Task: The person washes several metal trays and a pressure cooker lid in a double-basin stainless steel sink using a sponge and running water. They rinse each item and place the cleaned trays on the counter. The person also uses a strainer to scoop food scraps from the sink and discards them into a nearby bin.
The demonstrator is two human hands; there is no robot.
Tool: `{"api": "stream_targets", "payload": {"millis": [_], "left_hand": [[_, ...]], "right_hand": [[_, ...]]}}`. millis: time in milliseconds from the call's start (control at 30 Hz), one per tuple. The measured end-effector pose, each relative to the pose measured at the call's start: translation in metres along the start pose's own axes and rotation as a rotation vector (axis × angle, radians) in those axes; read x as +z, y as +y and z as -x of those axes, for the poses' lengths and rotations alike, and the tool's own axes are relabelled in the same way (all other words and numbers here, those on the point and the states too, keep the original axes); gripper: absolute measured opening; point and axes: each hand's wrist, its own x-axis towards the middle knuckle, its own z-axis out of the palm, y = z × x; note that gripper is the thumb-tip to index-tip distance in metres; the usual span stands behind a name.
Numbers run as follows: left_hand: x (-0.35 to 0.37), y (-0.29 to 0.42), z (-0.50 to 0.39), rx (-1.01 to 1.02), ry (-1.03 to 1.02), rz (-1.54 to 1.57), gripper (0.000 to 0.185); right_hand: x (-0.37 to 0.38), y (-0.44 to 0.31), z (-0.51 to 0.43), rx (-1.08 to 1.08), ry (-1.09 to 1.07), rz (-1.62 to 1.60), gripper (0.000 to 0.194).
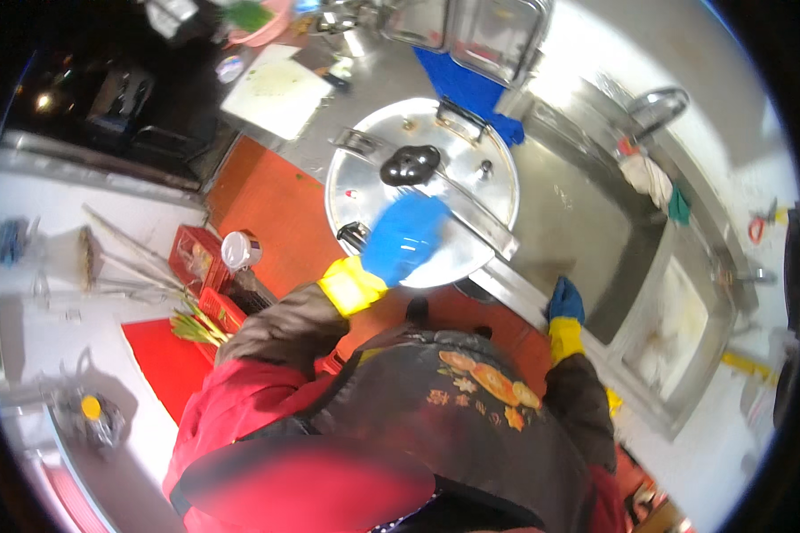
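A large round metal pressure cooker lid (373, 143), with a cross bar and a black knob (410, 165), lies in front of me over the counter and the sink's edge. My left hand (407, 233), in a blue rubber glove with a yellow cuff, is over the near part of the lid, just below the knob. It is blurred, so I cannot tell whether the fingers grip anything. Gloved the same way, my right hand (565, 300) is at the front rim of the steel sink (560, 200), fingers pointing toward the basin. Whether it grips the rim is unclear.
A faucet (660, 110) with a cloth (647, 180) beside it stands behind the sink. A white cutting board (277, 90), a blue cloth (460, 76) and metal trays (497, 36) occupy the counter. Red baskets (197, 256) and a white bucket (241, 250) are at left on the floor.
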Motion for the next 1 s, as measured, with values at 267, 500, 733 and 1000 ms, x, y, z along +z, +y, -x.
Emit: {"api": "stream_targets", "payload": {"millis": [267, 500, 733, 1000], "left_hand": [[-0.024, -0.101, 0.135, -1.65, 0.629, 0.82, 0.033], [0.007, -0.159, 0.177, -1.681, 0.491, 0.976, 0.026], [-0.024, -0.238, 0.17, -1.594, -0.006, 0.453, 0.058], [-0.049, -0.217, 0.085, -1.159, -0.41, -0.04, 0.057]], "right_hand": [[0.052, -0.118, -0.085, -0.113, -0.073, -0.79, 0.04], [0.067, -0.173, -0.128, -0.015, -0.203, -0.351, 0.045], [0.02, -0.196, -0.067, 0.076, -0.369, -0.052, 0.047], [-0.026, -0.206, 0.003, 0.174, -0.272, -0.369, 0.034]]}}
